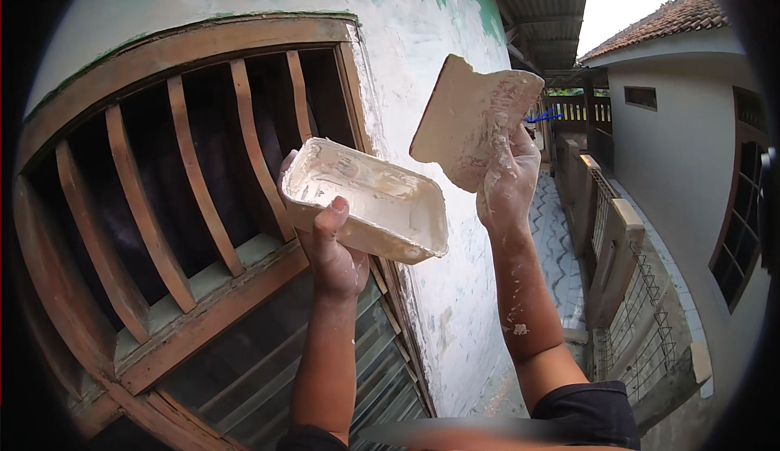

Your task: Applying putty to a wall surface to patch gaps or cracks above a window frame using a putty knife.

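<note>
My left hand [335,266] grips a rectangular, off-white plastic tub [367,236] from below, thumb over its near side. The tub is tilted, and whitish plaster smears its inside and rim. Raised to the right of it, my right hand [510,183] is closed around a flat, pale putty spreader [461,118] with a dark left edge. Wet plaster clings along the spreader's right side and onto my fingers. Specks of it dot my right forearm. Spreader and tub are apart, both held in front of a patchily plastered white wall [390,69].
A brown wooden window frame [203,49] with upright bars [191,179] fills the left, with glass slats [268,370] below. On the right, a low concrete fence [613,244] with wire mesh borders a tiled path [556,248]. Beyond stands a neighbouring house wall [678,142].
</note>
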`<state>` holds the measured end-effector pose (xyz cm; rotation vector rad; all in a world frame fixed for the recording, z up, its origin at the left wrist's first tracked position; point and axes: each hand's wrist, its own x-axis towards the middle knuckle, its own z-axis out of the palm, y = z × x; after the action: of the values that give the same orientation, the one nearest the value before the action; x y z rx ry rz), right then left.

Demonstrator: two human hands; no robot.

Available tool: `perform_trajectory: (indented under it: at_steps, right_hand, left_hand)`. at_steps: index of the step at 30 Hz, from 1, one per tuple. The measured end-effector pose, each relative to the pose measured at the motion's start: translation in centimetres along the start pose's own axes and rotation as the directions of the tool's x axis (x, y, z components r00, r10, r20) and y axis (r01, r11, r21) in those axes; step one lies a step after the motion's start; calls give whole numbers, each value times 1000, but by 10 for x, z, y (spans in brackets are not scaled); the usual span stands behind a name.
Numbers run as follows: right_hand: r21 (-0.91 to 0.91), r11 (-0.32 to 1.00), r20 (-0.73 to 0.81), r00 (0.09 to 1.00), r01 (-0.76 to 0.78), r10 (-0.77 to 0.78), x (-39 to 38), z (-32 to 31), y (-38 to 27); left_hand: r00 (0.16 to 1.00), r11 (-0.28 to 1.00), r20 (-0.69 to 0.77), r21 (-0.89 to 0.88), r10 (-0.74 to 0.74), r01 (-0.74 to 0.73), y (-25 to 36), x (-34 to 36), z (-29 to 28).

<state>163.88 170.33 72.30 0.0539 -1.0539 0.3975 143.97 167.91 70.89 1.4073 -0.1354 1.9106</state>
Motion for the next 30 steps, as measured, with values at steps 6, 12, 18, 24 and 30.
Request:
perform_trajectory:
  at_steps: [6, 12, 18, 24, 30]
  right_hand:
    - [-122, 992, -182, 983, -15, -8, -85, -41, -10]
    - [-229, 971, -238, 964, 64, -119, -126, -67, -21]
    - [-404, 906, -200, 955, 124, -220, -156, -74, -19]
    - [-591, 797, -132, 960, 123, -246, -182, -74, -11]
    - [-796, 599, 33, 995, 84, -95, -197, -77, -18]
  left_hand:
    - [964, 961, -93, -142, -250, 236, -40, -46, -12]
    - [947, 941, -63, -149, -316, 304, -58, -68, -16]
    - [920, 907, -49, -195, -389, 373, -69, -79, -21]
    - [884, 879, -117, -223, -454, 422, -79, -90, -27]
    - [839, 832, -127, -272, -529, 484, -88, -99, -34]
